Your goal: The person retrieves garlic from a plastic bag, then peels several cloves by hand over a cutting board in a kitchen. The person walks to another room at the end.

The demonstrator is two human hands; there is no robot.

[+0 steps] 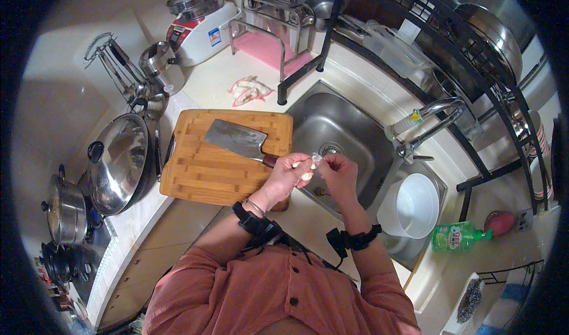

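Observation:
My left hand (289, 175) holds several pale garlic cloves (306, 175) over the near left edge of the stainless steel sink (351, 113). Close beside it, my right hand (340, 173) pinches a thin, whitish piece of skin (316, 157) at the cloves. A wooden cutting board (209, 175) lies left of the sink, and on it rests a cleaver (235, 138) whose dark handle points towards my left hand. Behind the board, a pinkish-red net bag with pale contents (250, 90) sits on the counter.
A white plastic bucket (411, 206) stands right of the basin, near a green soap bottle (455, 237). The faucet (426, 130) and a black metal rack (386, 64) are behind the sink. A lidded wok (120, 166) stands at left; a white rice cooker (206, 33) is at the back.

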